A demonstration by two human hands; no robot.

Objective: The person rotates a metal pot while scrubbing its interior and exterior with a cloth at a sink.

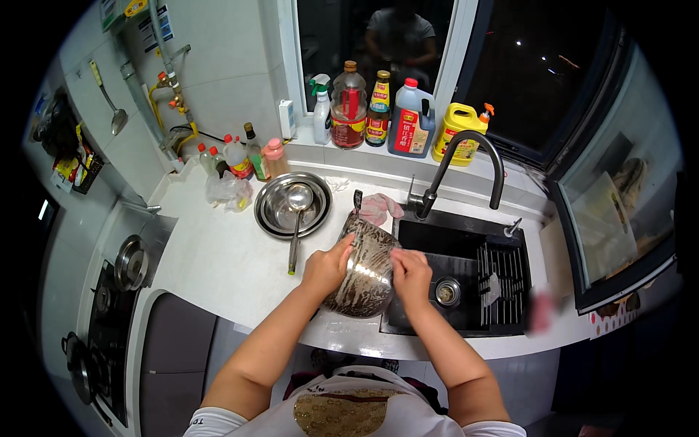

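Observation:
Between my hands a rounded metal pan-like vessel (368, 273) stands tilted over the counter, at the left edge of the sink. Its shiny surface is streaked with brown and grey grime, and a short dark handle or tab sticks up at its far end. My left hand (328, 269) grips the vessel's left side, thumb on the grimy face. At the right edge my right hand (410, 275) is closed with its fingertips against the metal; whatever it may hold is hidden. A pink cloth (378, 207) lies just behind the vessel.
Nested steel bowls (263, 211) with a ladle (297, 211) across them sit on the left. The black sink (429, 313) has a dark curved faucet (495, 160) and a wire rack (502, 284). Several bottles (349, 109) line the sill. A stove (109, 328) is far left.

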